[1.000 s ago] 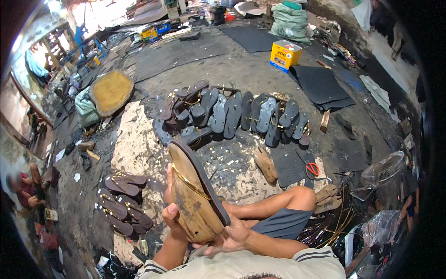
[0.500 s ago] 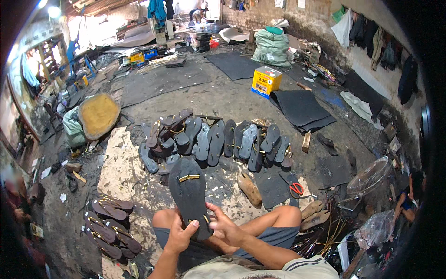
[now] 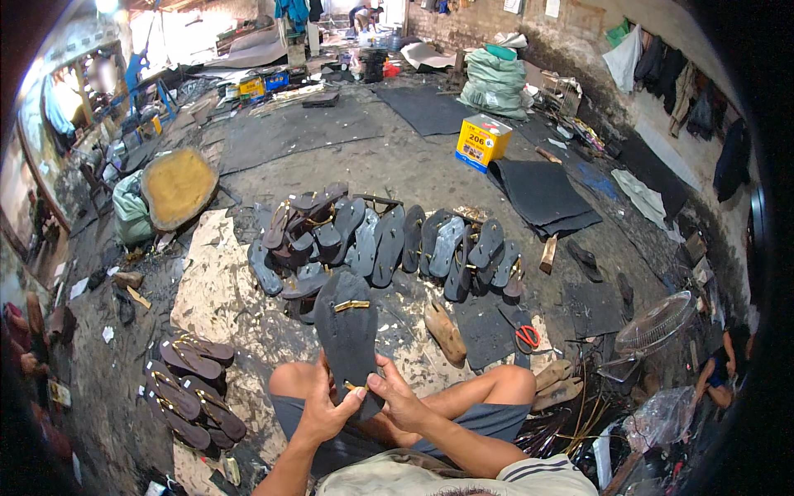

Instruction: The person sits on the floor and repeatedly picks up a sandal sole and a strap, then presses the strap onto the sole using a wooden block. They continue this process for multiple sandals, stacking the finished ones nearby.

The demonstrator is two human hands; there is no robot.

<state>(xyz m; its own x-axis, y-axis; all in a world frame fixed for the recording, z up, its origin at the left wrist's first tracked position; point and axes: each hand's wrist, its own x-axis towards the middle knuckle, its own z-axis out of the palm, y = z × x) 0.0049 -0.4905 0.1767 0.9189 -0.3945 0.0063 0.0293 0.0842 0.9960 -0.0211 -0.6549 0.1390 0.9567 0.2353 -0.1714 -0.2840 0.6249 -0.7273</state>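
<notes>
Above my lap I hold a black sandal sole [image 3: 346, 335] upright, with a short gold strap piece across its upper part and another gold bit near its lower end. My left hand [image 3: 328, 407] is closed around the lower left edge, its thumb lying near the gold bit. On the opposite edge, my right hand [image 3: 399, 398] grips with thumb and fingers. Just beyond the sole lies a row of dark sandal soles [image 3: 387, 248], several overlapping. Finished dark sandals with gold straps [image 3: 192, 401] are grouped at the left.
A wooden shoe last [image 3: 445, 332] and red-handled scissors [image 3: 525, 336] lie ahead of my right knee. Farther out are a yellow box [image 3: 482, 142], folded black sheets [image 3: 542, 197] and a round wooden block [image 3: 179, 190]. At right stands a fan [image 3: 655, 322]. People are at the far back and side edges.
The sole has shifted slightly right and turned a little in my hands. My right hand has drawn in against its lower edge, thumb now beside the gold bit. The view has tilted slightly.
</notes>
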